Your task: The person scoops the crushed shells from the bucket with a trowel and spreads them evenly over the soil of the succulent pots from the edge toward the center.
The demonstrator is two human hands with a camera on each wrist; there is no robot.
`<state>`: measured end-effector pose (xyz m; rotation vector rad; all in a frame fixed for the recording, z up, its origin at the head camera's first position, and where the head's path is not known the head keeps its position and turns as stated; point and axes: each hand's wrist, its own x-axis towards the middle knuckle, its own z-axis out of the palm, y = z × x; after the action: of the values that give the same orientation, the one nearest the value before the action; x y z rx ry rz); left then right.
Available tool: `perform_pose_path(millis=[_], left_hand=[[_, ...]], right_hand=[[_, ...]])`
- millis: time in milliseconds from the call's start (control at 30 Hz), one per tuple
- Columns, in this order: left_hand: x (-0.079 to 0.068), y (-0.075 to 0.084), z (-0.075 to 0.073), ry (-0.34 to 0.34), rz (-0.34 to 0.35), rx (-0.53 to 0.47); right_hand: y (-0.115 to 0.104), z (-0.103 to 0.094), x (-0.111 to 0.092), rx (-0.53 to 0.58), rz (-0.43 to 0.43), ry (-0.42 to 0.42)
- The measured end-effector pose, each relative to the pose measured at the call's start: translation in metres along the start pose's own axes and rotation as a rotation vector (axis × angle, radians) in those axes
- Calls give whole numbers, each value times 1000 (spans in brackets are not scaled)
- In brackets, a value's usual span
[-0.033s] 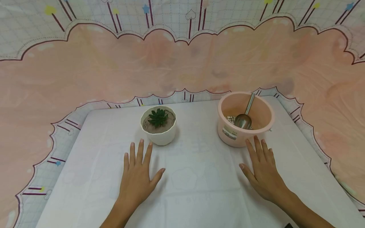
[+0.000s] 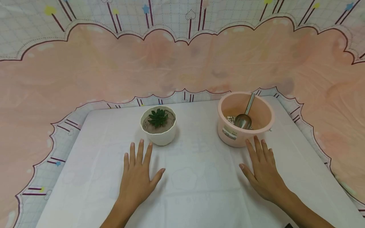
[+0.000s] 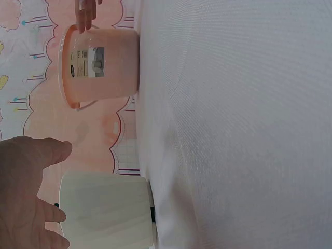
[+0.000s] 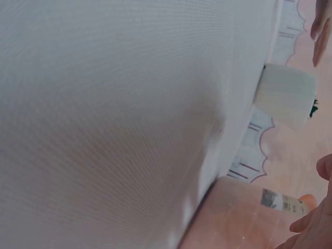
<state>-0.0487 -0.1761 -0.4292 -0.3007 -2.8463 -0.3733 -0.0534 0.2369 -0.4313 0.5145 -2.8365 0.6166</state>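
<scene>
My left hand (image 2: 137, 179) hovers over the white cloth, palm down with fingers spread, just in front of a white flowerpot (image 2: 162, 139). In that pot a small green succulent (image 2: 157, 117) stands in greyish soil. On the other side, my right hand (image 2: 263, 174) is held out flat, its fingertips close to a pink bucket (image 2: 238, 138). Inside the bucket a metal spoon (image 2: 243, 121) leans on speckled granules, its handle toward the back rim. Neither hand holds anything. The left wrist view shows the pot (image 3: 104, 210) beyond my thumb and fingers.
A white cloth (image 2: 194, 177) covers the table. Behind and around it hangs peach fabric (image 2: 176, 66) with a scalloped, patterned border. A label (image 2: 229, 133) is stuck on the bucket's front. Part of a small dark object (image 2: 289, 225) shows at the bottom edge.
</scene>
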Motion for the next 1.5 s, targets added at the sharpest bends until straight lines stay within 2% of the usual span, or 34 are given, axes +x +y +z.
perform_pose_path(millis=[267,467,767,1067,1300,1500], left_hand=[[2,1,1,-18,5,-14],[4,8,0,-7,50,-77],[13,28,5,-26,140,-261],[31,54,12,10,233,-469],[49,68,12,24,274,-510],[66,78,15,21,277,-544]], right_hand=[[-1,-3,3,18,8,14],[-3,-9,9,53,29,94],[-7,-31,19,128,-18,275],[-4,-54,37,164,-5,369],[-5,-70,54,192,-6,371],[-6,-82,72,200,66,281]])
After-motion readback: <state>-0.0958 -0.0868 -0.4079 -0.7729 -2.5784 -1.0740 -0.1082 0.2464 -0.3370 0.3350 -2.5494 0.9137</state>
